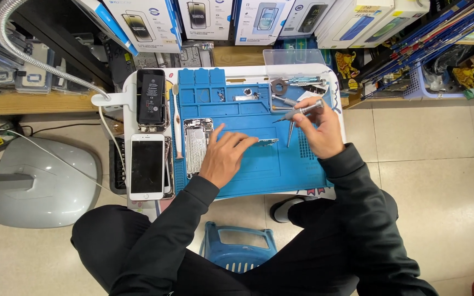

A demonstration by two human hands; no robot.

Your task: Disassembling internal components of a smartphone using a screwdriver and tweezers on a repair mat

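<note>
right hand [318,127] gripping tweezers [291,131], blue mat [281,170]

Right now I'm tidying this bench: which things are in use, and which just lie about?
In use: left hand on small board; right hand with tweezers, screwdriver; blue mat.
Lying about: white phone, black battery, open phone shell.

Matt blue rubbery mat [281,170], shiny metal tweezers [292,130]
</note>
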